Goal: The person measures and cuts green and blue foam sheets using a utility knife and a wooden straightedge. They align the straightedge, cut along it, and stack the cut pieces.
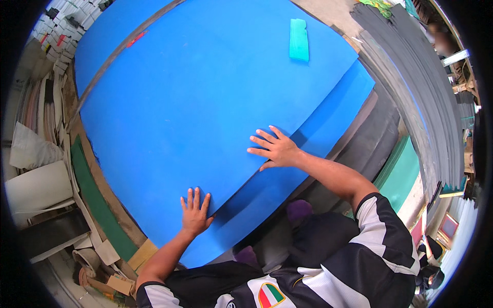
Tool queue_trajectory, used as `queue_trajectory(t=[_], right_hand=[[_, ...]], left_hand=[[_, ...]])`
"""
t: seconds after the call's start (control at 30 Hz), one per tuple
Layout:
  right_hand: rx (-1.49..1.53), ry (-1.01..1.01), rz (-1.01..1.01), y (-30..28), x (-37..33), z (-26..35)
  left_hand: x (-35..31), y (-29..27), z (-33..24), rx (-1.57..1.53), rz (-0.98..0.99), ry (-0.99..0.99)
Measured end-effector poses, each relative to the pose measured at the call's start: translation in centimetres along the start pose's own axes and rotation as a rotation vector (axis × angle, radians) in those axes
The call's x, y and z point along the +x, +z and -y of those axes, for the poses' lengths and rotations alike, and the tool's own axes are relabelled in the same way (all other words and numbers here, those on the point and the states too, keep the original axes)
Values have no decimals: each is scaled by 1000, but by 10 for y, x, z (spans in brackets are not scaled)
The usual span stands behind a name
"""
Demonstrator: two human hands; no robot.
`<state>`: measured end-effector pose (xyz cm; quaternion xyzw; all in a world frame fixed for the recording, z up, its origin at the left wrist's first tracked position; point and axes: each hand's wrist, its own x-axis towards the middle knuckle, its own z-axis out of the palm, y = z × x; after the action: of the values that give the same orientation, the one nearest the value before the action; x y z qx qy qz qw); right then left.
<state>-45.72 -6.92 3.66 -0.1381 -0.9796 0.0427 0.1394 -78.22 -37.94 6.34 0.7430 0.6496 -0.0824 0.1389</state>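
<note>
A large blue sheet [195, 108], which looks like foam, lies on top of another blue sheet [246, 213] whose near edge sticks out toward me. My left hand [195, 211] rests flat on the upper sheet close to its near edge, fingers spread. Farther right along that same edge, my right hand [275, 148] presses on the sheet with its fingers apart and its thumb at the rim. Neither hand grips anything. A small stack of teal strips [299, 41] sits on the sheet's far right part.
Along the far left runs a long dark bar [110, 60], with a small red object [136, 39] beside it. Grey sheets [416, 87] are piled at right, near green sheets [398, 169]. A dark green strip [97, 200] and white rolled material [38, 187] stand at left.
</note>
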Motion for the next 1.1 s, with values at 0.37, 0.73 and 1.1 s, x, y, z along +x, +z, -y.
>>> queue_trajectory(t=[0.37,0.73,1.1], right_hand=[[40,13,26,4,1,0],[255,866,-483,7,-55,-35],[1153,1717,-829,16,-53,-91]], left_hand=[[3,15,22,-68,-82,94],[105,-29,-44,-88,-154,116],[225,-58,-114,-246,-238,-17]])
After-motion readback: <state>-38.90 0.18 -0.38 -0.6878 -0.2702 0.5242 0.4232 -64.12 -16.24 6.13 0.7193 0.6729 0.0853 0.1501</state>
